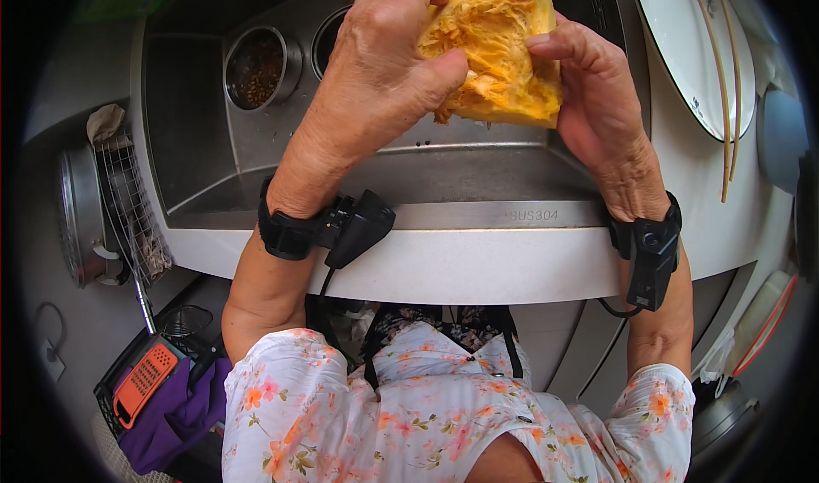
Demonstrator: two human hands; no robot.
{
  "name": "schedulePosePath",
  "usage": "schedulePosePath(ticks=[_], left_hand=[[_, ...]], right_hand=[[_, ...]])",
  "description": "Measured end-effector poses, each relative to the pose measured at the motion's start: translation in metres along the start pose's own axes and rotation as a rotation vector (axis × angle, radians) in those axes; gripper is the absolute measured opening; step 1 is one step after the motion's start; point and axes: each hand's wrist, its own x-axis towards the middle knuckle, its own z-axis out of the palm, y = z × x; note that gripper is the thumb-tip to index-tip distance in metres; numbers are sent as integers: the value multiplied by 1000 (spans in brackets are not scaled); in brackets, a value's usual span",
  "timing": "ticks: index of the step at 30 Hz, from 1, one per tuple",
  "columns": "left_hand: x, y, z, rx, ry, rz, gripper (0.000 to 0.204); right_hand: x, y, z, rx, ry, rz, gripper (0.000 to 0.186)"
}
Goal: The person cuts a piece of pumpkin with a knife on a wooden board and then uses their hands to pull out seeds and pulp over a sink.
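Observation:
Above the steel sink (pixel 478 176) I hold a cut wedge of pumpkin (pixel 503 48), its hollow of stringy orange pulp facing up. My right hand (pixel 597 82) grips its right side, thumb over the cut edge and the other fingers hidden behind. At the left side, my left hand (pixel 384 56) has its fingers bent at the top edge and its thumb pressed into the pulp beside some pale seeds. Part of the left fingers is hidden behind the hand and the frame's top edge.
A round metal strainer cup (pixel 256 69) with brown scraps sits in the sink, beside a second drain opening (pixel 328 43). On the right counter lie a white oval plate (pixel 691 48) and chopsticks (pixel 725 82). An orange grater (pixel 145 381) and purple cloth (pixel 179 415) are lower left.

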Motion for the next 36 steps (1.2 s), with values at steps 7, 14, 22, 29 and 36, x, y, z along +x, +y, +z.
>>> schedulePosePath(ticks=[7, 14, 22, 29, 36], left_hand=[[1, 1, -3, 75, -49, 22, 50], [0, 4, -6, 98, -82, 76, 52], [5, 10, -8, 111, -17, 110, 45], [-3, 11, 0, 118, -102, 327, 27], [1, 6, 8, 297, -15, 466, 17]], right_hand=[[-2, 0, 1, -46, 9, -32, 22], [-1, 1, -1, -35, 22, -33, 21], [1, 2, -8, 2, 67, -61, 14], [1, 1, -11, 84, 11, -59, 11], [3, 5, -18, 131, -36, -85, 11]])
